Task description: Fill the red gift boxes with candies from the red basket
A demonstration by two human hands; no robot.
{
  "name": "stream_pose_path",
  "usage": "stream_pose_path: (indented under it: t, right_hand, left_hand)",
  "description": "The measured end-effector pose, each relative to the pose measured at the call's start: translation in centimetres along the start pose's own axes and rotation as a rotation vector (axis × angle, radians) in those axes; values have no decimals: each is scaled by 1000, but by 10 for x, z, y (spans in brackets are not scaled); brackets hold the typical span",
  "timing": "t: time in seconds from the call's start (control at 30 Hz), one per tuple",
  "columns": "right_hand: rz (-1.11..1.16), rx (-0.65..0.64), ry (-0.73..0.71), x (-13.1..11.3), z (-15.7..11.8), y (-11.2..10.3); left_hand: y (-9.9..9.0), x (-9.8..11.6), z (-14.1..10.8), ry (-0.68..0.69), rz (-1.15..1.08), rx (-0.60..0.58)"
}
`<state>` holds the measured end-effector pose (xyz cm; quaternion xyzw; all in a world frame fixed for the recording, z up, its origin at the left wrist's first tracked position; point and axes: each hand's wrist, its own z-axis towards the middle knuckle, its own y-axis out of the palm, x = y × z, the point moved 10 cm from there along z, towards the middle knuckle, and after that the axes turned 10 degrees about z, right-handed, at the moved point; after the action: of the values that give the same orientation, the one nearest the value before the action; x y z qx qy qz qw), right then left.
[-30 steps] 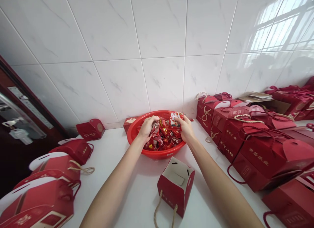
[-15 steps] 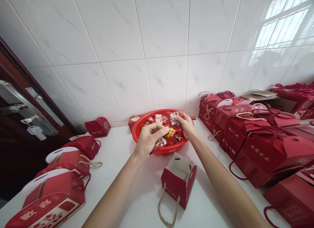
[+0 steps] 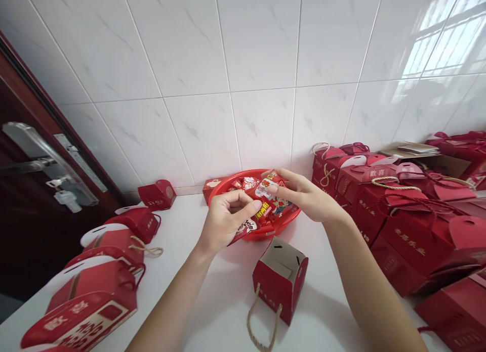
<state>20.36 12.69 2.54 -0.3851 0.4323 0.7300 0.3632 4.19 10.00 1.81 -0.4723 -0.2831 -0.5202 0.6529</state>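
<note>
Gathering looks to be the step in hand: over the red basket (image 3: 266,234), the left hand (image 3: 224,219) pinches a dark-lettered packet (image 3: 246,227), the right hand (image 3: 306,196) a picture-printed one (image 3: 265,189). Moving next calls for a steady grip (the open box (image 3: 274,292) stands near, on the counter (image 3: 216,304)).

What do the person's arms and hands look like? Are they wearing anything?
The left arm and right arm are slim and bare, with no sleeves showing. The left hand and right hand wear no gloves. I see no watch, bracelet or ring.
</note>
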Motion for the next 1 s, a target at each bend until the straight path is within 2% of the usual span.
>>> stream_pose_path:
  t: [0.1,0.17,0.23,0.3,0.4,0.47,0.57,0.67,0.8,0.9,1.0]
  right_hand:
    - [-167,-253,43,-2,-8,29]
    - [-188,-290,-8,-9,-10,34]
    - [-197,-282,-48,-16,-12,34]
    - [-230,-257,-67,-22,-15,32]
    - [-365,-235,-79,-31,-24,28]
    - [-486,-268,-70,-35,-32,30]
    - [-602,-321,-59,-35,-40,35]
    - [-575,-303,-58,-34,-40,35]
    - [-470,-183,-96,-40,-36,23]
    - [-499,-107,-147,-49,-37,13]
    - [-574,-97,-175,-56,-40,10]
  left_hand:
    - [0,6,-4,16,16,9]
    - [-1,8,-6,21,12,21]
    - [-2,9,-6,23,-4,17]
    - [0,8,-7,8,-20,-42]
    - [10,4,-12,-54,28,-238]
    - [17,2,-18,-79,99,-371]
    - [21,5,-26,-72,166,-463]
    - [25,6,-30,-73,174,-466]
    - [36,3,-29,-94,152,-432]
    - [43,-1,-28,-93,122,-398]
    - [49,-4,-27,-69,94,-396]
